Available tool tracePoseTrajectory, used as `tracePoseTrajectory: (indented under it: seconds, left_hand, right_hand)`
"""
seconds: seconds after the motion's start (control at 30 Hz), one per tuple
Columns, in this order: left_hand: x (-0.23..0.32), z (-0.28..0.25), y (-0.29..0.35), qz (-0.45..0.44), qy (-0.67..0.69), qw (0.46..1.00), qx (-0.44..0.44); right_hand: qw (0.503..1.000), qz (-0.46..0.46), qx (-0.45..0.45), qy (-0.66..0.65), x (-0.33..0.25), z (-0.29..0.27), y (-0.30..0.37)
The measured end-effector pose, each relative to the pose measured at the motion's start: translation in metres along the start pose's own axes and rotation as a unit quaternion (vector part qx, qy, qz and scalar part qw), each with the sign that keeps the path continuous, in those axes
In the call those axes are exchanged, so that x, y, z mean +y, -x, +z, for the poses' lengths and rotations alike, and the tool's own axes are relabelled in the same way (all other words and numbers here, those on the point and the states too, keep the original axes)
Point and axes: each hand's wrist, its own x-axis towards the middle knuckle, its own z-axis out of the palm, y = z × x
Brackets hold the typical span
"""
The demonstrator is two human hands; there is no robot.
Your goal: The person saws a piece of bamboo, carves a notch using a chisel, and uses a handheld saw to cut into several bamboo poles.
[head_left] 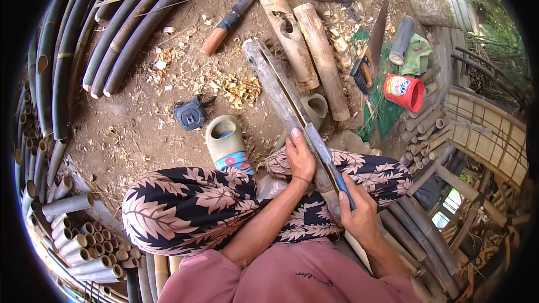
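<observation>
A dark grey length of bamboo (268,78) lies slanted across my lap, its far end up over the ground. A long slit runs along its upper side. My left hand (300,161) is wrapped round the bamboo near its middle. In my right hand (359,209) is a blue-handled knife (319,143), gripped by the handle. Its blade points away from me and lies along the slit, close to my left fingers. How deep the blade sits in the slit I cannot tell.
Two pale bamboo pieces (321,59), a machete (241,8), a handsaw (377,36) and a red tub (398,93) lie ahead. A tape measure (190,114) is near my clog (224,134). Long bamboo poles (126,42) fill the left; cut tubes (101,241) are stacked lower left. Shavings litter the ground.
</observation>
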Motion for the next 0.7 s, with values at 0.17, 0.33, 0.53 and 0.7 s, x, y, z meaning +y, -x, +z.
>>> tracePoseTrajectory:
  seconds: [0.17, 0.33, 0.53, 0.7]
  left_hand:
    - [-0.004, 0.001, -0.001, 0.005, 0.001, 1.0, 0.005]
    - [-0.01, 0.002, -0.006, 0.024, -0.02, 0.999, 0.015]
    - [-0.014, -0.002, -0.005, 0.008, 0.029, 0.999, -0.021]
    - [-0.01, -0.002, -0.003, 0.006, 0.017, 1.0, -0.009]
  right_hand:
    - [0.999, -0.028, 0.027, -0.021, 0.002, 0.021, -0.031]
    - [0.998, -0.024, 0.021, -0.053, -0.001, 0.026, -0.05]
    - [0.991, -0.082, 0.068, -0.077, -0.014, 0.072, -0.146]
    - [0.997, -0.044, 0.031, -0.053, -0.045, 0.084, -0.216]
